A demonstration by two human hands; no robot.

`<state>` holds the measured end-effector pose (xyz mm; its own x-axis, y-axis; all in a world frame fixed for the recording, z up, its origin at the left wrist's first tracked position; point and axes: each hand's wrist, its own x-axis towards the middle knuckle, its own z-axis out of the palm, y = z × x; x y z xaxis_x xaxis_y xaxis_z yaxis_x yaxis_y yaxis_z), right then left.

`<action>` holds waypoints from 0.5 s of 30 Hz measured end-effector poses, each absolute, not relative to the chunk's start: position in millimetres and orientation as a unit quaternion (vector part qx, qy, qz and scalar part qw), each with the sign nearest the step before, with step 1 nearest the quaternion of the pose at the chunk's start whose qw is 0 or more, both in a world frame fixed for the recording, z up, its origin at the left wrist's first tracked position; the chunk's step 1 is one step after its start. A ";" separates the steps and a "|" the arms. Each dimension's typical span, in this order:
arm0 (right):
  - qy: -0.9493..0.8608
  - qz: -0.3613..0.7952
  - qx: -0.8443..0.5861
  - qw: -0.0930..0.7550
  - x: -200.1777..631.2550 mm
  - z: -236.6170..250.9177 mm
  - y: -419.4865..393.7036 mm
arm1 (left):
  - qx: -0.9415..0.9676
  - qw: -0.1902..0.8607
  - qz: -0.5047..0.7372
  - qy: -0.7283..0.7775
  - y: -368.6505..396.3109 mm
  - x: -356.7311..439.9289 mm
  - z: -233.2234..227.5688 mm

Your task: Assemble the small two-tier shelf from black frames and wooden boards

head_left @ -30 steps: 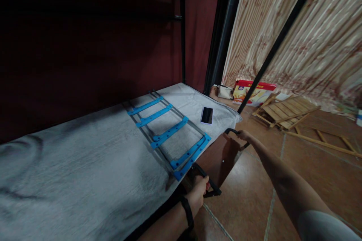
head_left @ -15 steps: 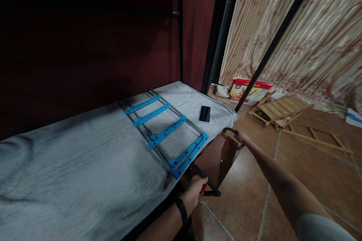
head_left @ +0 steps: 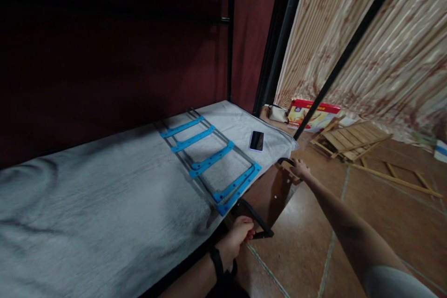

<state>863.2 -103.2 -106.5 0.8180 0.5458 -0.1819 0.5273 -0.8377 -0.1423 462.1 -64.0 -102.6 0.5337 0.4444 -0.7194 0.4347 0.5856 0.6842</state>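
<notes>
A small folding table with a brown board and bent black tube legs hangs tilted over the bed's edge, above the floor. My left hand is closed at its near black leg, a dark band round the wrist. At the far leg, my right hand holds the table's corner, its fingers partly spread and partly hidden. Beside the table, a frame with blue crossbars and grey rods lies flat on the grey bed cover. A phone rests on the cover farther back.
A black post slants up at the bed's far corner. Past it, on the tiled floor, are a red and yellow box, a pale bag and folded wooden slats. Behind hangs a striped curtain.
The view has shifted slightly, moving the bed and frame a little right. My left hand has slid slightly off the near leg's bar. My right hand's fingers have spread somewhat.
</notes>
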 end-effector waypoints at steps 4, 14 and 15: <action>-0.292 0.102 -0.950 0.044 857.2 -106.5 -107.0 | 0.620 0.677 0.001 0.396 -53.8 434.0 -95.6; -0.276 0.000 -0.955 0.108 868.7 -120.0 -121.0 | 0.963 0.186 0.008 0.193 16.3 335.7 -47.6; -0.290 -0.016 -0.950 0.113 872.3 -119.9 -122.3 | 0.968 0.152 0.000 0.201 23.5 330.0 -42.9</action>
